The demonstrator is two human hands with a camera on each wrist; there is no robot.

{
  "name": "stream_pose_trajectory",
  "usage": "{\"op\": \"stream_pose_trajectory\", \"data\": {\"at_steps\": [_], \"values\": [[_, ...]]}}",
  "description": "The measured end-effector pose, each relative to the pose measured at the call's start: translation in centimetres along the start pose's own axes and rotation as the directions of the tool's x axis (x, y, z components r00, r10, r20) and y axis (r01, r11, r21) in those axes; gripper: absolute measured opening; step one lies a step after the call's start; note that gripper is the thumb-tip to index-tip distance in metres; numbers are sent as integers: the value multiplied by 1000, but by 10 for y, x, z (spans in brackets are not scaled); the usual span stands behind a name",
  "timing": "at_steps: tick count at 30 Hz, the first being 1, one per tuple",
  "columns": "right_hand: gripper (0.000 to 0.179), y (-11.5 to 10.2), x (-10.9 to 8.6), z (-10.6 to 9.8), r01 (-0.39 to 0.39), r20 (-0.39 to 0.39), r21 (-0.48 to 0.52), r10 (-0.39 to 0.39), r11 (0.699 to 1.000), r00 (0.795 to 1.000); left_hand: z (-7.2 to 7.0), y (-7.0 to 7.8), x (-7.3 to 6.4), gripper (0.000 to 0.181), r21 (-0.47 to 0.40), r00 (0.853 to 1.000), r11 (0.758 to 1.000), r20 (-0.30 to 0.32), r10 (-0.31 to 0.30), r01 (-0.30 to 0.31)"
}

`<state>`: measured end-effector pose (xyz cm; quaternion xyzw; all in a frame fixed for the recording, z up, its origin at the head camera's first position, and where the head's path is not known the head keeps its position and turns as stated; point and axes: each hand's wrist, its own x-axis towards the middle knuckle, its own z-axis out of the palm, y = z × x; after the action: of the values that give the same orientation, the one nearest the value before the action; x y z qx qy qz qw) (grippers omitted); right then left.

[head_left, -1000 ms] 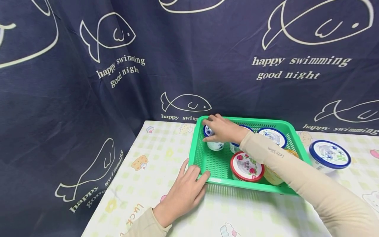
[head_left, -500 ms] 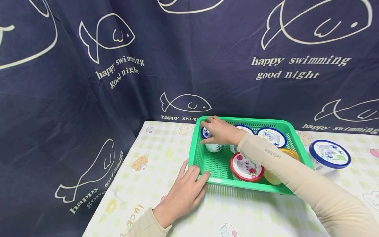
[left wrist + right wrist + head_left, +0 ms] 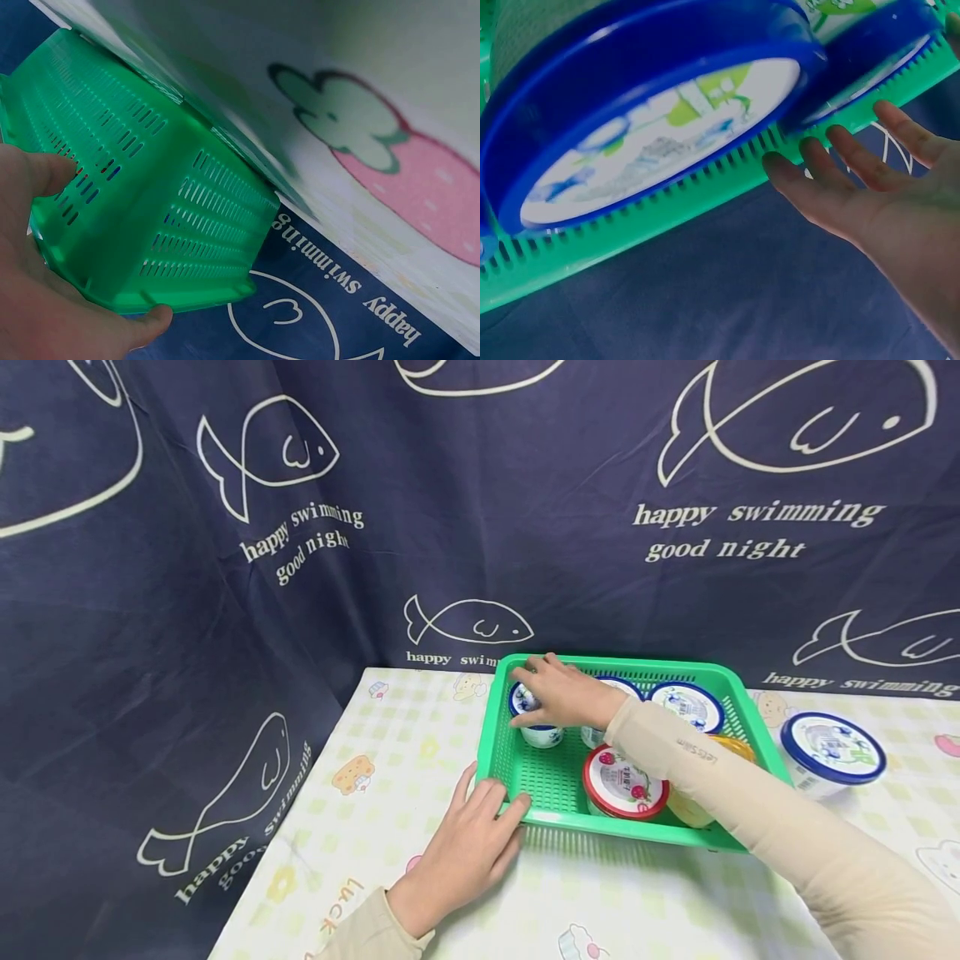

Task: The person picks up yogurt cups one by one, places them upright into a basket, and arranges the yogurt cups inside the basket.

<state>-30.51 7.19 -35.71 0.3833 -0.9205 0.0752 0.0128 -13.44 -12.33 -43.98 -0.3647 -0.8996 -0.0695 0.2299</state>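
A green slotted plastic basket point(image 3: 570, 819) sits on the table. My left hand point(image 3: 471, 837) holds its near left corner; in the left wrist view, the hand point(image 3: 56, 281) wraps over the rim with fingertips against the outer wall. Inside the basket's far left corner my right hand point(image 3: 572, 695) grips a small round tub point(image 3: 542, 737) with a blue lid, thumb on the near side and fingers on the far side. In the right wrist view, that tub's blue lid point(image 3: 870, 64) lies between the thumb and the spread fingers of the hand point(image 3: 889, 184).
Also in the basket are two more blue-lidded tubs, one in the middle point(image 3: 618, 687) and one at the right point(image 3: 686, 703), a red-lidded tub point(image 3: 626, 781) and a yellow one point(image 3: 688, 808) partly behind the sleeve. Another blue-lidded tub point(image 3: 834, 749) stands outside, right. Behind hangs a navy curtain point(image 3: 450, 510).
The right hand and its tub have shifted slightly left and nearer within the basket, then stayed almost still. The left hand has kept its place on the corner.
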Motion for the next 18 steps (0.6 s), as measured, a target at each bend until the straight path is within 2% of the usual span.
{"op": "stream_pose_trajectory", "data": {"at_steps": [4,12,18], "values": [[77,0,-5,-10,-9,0,-22,9,1000,1000,0,0,0,29,-3,1000,1000,-12,8,-8],[77,3,-23,-36,-85,15,-21,85,996,996,1,2,1,28,-21,999,1000,-39,17,-17],[74,14,-43,-43,-122,-3,-33,122,992,993,1,2,1,30,-16,999,1000,-33,9,-10]]}}
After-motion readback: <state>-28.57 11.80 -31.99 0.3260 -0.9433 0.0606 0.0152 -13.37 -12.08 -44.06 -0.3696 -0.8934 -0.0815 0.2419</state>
